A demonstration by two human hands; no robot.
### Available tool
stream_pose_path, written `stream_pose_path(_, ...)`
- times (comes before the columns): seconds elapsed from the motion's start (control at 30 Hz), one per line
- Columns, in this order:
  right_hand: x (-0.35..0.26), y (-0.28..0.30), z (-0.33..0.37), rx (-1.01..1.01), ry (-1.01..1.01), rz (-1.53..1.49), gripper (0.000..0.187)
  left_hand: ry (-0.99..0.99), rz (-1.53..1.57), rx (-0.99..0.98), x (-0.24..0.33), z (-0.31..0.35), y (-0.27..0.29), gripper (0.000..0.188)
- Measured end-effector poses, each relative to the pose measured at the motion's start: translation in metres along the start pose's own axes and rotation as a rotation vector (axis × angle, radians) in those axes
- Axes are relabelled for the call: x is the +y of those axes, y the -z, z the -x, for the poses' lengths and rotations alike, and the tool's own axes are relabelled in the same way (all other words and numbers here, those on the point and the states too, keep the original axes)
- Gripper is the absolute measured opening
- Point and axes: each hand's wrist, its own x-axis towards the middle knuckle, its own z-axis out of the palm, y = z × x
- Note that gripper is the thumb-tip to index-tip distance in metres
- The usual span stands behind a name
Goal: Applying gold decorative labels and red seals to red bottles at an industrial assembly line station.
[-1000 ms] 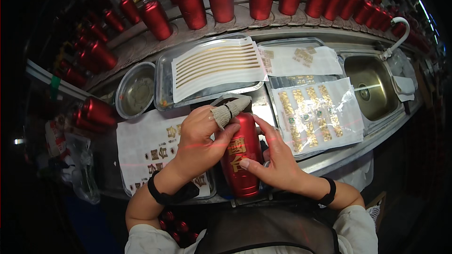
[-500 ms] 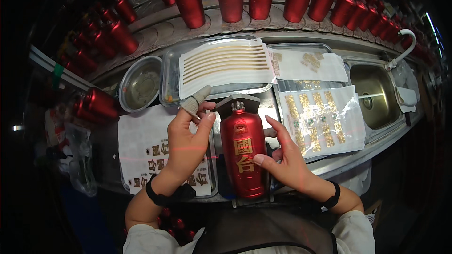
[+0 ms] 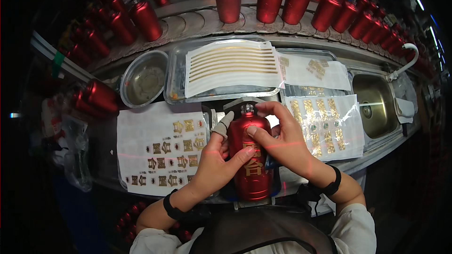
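Observation:
A red bottle [image 3: 249, 178] with gold characters on its front stands upright in front of me. My left hand [image 3: 214, 160] rests against its left side, thumb on the gold mark, with a grey cot on the raised index finger. My right hand [image 3: 282, 136] wraps the bottle's upper right side, fingers reaching near the neck and thumb pressed on the shoulder. A white sheet of gold character stickers [image 3: 162, 153] lies just left of my left hand. Another sheet of gold stickers [image 3: 329, 127] lies to the right.
A metal tray [image 3: 176, 89] holds a sheet of gold strips [image 3: 230, 66]. A round metal bowl [image 3: 143, 77] sits at the left. Rows of red bottles [image 3: 268, 0] stand on a conveyor behind. A small sink [image 3: 376, 106] with a tap is at the right.
The bottle has gone from lying tilted under both hands to standing upright. My left hand came back onto its left side and my right hand moved up to its shoulder.

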Motion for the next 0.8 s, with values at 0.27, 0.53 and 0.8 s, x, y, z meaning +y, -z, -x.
stream_pose_path(0.27,-0.003,-0.005,-0.004,0.018,0.007,0.060,0.050,-0.024,-0.011,0.012,-0.007,-0.001,0.006,0.082)
stream_pose_path(0.53,0.014,-0.001,-0.001,-0.024,-0.022,-0.193,0.038,-0.051,-0.015,0.018,-0.006,-0.001,0.003,0.081)
stream_pose_path(0.8,0.006,0.004,0.008,-0.064,-0.048,-0.007,0.046,0.014,-0.008,0.024,-0.003,-0.003,0.003,0.081)
